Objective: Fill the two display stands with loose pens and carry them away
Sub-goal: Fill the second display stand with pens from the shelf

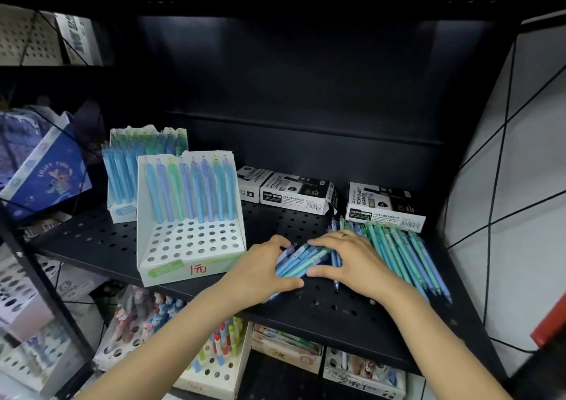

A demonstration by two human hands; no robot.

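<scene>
On the black perforated shelf (101, 240), the left hand (260, 269) curls its fingers (280, 241) round a small bundle of blue pens (301, 260) — its palm hides their lower ends. The right hand (352, 258) lies flat with fingers straight, covering part of the loose pen pile (407, 254). The front display stand (190, 212) holds one row; the rear stand (128, 166) sits half hidden behind it.

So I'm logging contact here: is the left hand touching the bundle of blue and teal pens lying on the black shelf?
Touching. The head view shows the left hand gripping the bundle of blue and teal pens, fingers curled over it.
</scene>
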